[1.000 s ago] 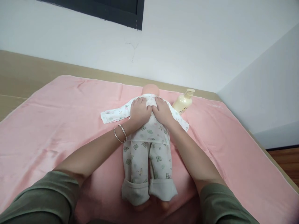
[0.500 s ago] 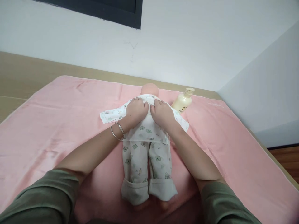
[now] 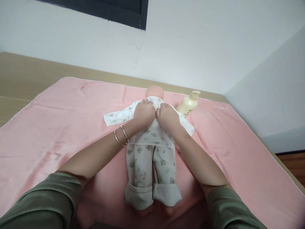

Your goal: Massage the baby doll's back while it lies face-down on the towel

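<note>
A bald baby doll [image 3: 154,92] lies stretched out with its head away from me and its face out of sight. It wears a white printed shirt [image 3: 154,136] and matching trousers [image 3: 164,165] with turned-up cuffs. On the upper part of the shirt, my left hand [image 3: 145,113] and my right hand [image 3: 168,116] press side by side, almost touching. Fingers on both are bent and closed against the cloth; their tips and the thumbs are mostly hidden. Both shirt sleeves spread outward. Two silver bangles circle my left wrist.
A pink sheet [image 3: 71,133] with folds covers the wooden surface [image 3: 21,73]. Right of the doll's head stands a cream pump bottle [image 3: 189,105], slightly tilted in view. A white wall [image 3: 186,44] rises behind, with a dark frame [image 3: 128,19] at the top.
My hands have drawn closer together on the shirt, the left one moving right. Their thumbs, visible before, are now tucked mostly out of sight. The view has shifted slightly.
</note>
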Demonstrator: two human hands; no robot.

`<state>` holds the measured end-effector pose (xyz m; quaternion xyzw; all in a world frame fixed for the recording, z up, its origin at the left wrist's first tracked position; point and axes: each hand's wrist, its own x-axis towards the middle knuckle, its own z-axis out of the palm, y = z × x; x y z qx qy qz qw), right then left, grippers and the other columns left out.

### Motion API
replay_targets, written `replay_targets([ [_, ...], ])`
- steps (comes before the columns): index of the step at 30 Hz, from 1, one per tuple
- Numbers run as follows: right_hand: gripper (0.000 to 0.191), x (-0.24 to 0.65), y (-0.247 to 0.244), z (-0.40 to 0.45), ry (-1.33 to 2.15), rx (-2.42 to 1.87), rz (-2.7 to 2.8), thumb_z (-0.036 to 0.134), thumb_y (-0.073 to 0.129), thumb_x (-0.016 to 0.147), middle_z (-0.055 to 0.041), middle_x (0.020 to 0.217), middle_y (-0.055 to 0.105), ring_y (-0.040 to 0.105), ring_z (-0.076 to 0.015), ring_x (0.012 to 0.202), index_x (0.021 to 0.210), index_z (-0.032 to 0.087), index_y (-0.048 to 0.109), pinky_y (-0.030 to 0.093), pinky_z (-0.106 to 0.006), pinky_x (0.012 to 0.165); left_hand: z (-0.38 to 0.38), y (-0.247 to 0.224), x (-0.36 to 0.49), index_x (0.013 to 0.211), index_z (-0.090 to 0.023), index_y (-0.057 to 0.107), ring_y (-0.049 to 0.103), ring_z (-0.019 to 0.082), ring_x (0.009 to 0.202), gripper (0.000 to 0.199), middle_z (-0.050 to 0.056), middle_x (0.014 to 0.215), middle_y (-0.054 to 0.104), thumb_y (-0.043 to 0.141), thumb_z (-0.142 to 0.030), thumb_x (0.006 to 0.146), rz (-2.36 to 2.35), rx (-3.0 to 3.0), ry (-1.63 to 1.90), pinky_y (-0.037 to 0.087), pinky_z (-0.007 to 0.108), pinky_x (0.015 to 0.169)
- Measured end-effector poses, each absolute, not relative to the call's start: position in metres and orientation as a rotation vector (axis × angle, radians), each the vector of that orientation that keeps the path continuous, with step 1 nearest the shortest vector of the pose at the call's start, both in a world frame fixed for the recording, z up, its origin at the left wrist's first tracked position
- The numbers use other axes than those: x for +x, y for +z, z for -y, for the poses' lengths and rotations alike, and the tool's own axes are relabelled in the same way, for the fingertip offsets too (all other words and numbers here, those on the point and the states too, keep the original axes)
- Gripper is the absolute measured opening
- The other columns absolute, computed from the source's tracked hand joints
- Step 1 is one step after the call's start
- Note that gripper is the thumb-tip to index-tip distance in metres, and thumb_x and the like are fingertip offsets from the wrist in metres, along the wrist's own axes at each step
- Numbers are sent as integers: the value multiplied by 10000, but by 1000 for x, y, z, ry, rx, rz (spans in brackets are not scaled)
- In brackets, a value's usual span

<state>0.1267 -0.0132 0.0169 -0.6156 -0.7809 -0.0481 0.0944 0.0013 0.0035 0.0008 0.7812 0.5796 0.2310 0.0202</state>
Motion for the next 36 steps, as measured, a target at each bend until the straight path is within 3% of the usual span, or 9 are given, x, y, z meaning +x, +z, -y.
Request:
replay_targets([
  [4,414,115,20,30,-172,-1817,2408,141,293,962,-276,1124,684,617,-378,1115,1086,34,673,477,-493,992,-17,-3,-5,979,-133,657,642,292,1041,342,168,1070,702,322,-192,956,-1752,2332,781,502,430,969],
  [8,462,126,14,10,41,-1704,2257,222,343,978,-247,1392,596,514,-340,1354,1306,2,583,405,-455,1164,-19,-15,-3,1128,-95,665,620,300,1165,387,170,1205,696,342,-213,951,-1741,2262,942,457,444,1087],
  [11,568,136,6,-8,184,-1679,2149,342,368,983,-233,1510,505,453,-339,1424,1413,-6,499,355,-470,1215,-18,-21,-2,1206,-93,664,600,295,1241,417,159,1298,679,369,-235,948,-1722,2197,1022,423,445,1149],
  [31,536,138,-5,-15,135,-1640,2109,352,366,975,-238,1401,593,534,-350,1320,1346,17,559,372,-492,1186,-20,-25,-3,1288,-71,662,582,281,1306,483,143,1375,662,402,-258,927,-1702,2110,1099,394,432,1200],
  [36,577,138,-5,-15,134,-1662,2110,359,366,980,-247,1455,549,489,-358,1378,1398,-8,519,341,-488,1212,-20,-25,-3,1286,-54,661,580,292,1309,485,156,1380,655,410,-255,923,-1695,2103,1093,390,436,1201],
])
